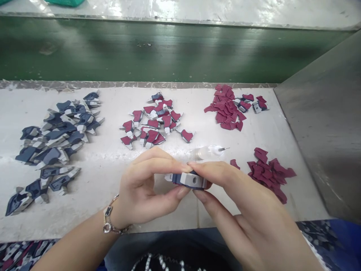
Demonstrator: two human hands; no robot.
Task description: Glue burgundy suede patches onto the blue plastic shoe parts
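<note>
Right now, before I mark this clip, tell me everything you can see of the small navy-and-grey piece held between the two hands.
The small navy-and-grey piece is angular and looks like moulded plastic. A pale grey panel with one small round hole crosses its navy body, and a pale pointed tip juts leftward. It lies roughly level above the white work table, pinched between the fingertips of the left hand and the right hand.

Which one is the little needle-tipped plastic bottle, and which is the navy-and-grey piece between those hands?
Needle-tipped plastic bottle (205,152): head view, on its clear body.
Navy-and-grey piece (186,179): head view, on its light grey panel.
</note>
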